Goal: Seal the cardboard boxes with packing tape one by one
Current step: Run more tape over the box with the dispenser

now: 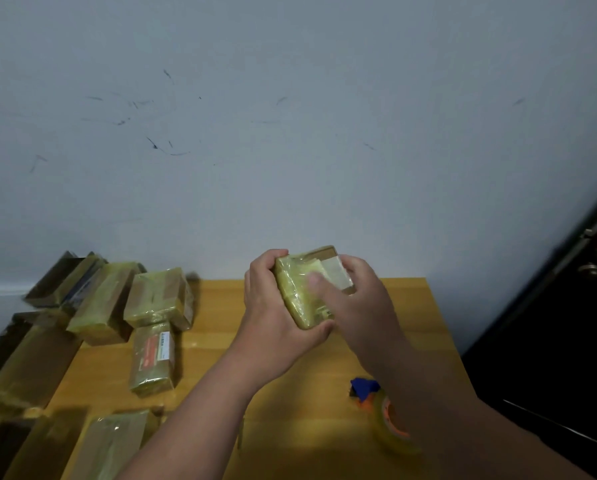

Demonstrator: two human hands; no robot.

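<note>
A small cardboard box, wrapped in yellowish clear tape, is held up above the wooden table. My left hand grips its left side and underside, fingers curled over the top edge. My right hand holds the right end, with the thumb pressing across the taped face. A tape dispenser with a blue blade guard, orange core and clear tape roll lies on the table under my right forearm.
Several taped boxes lie along the table's left side and front left corner. A labelled box lies flat near them. A grey wall is close behind the table. A dark door with a metal handle stands to the right.
</note>
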